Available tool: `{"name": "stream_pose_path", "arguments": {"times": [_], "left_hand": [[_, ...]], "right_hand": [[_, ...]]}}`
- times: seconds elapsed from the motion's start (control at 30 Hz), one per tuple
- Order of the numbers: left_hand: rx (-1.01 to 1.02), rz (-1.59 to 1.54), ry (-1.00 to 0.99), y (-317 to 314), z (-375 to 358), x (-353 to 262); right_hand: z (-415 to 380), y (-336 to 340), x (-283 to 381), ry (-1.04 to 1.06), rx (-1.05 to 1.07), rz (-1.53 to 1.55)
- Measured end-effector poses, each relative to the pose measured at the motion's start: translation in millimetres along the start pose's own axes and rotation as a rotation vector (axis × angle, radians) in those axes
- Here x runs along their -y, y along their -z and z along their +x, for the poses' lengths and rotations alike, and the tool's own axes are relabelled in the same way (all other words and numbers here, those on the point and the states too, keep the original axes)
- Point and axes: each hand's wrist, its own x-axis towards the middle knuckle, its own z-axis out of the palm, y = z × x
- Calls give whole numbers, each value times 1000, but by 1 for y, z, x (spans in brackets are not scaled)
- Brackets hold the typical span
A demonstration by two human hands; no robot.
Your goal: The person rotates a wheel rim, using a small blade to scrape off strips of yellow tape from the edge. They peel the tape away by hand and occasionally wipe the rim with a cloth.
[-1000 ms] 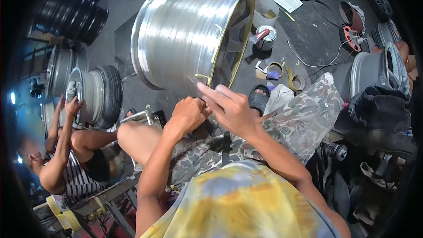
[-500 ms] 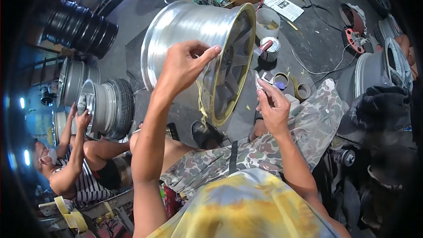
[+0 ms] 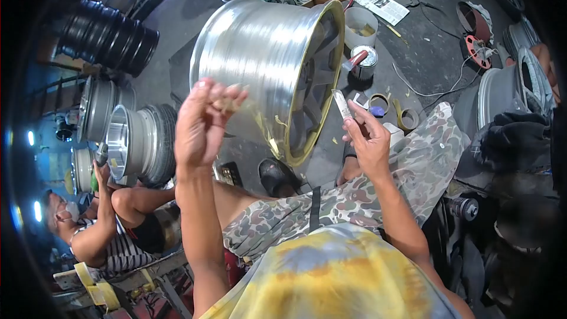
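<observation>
A polished metal wheel rim (image 3: 251, 53) stands on its side in front of me, with yellowish masking tape (image 3: 313, 149) along its outer lip. My left hand (image 3: 204, 124) is raised at the wheel's near left, its fingers curled in a pinch. From those fingers a thin, partly see-through strip of tape (image 3: 260, 119) runs toward the lip, where a crumpled piece hangs. My right hand (image 3: 369, 142), to the right of the wheel, holds a short flat blade (image 3: 339, 105) between thumb and fingers. The blade points up and is apart from the wheel.
Beyond my right hand stand an open can (image 3: 363, 65) with a red-handled brush, a white bucket (image 3: 361, 26) and tape rolls (image 3: 407, 119). Newspaper (image 3: 381, 6) lies farther back. At left, a masked person (image 3: 97, 230) sits beside several wheels (image 3: 130, 142). More wheels (image 3: 499, 94) stand at right.
My left hand has moved left and down, away from the wheel's lip, drawing the tape strip with it. My right hand has turned slightly, so the blade shows more fully.
</observation>
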Motion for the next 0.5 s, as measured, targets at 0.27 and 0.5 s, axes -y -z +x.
{"name": "stream_pose_path", "arguments": {"times": [0.27,0.5], "left_hand": [[145,828,-5,38,-38,-36],[216,1120,-127,-3,-16,43]], "right_hand": [[-5,-6,23,171,116,-126],[-18,-30,50,411,236,-269]]}}
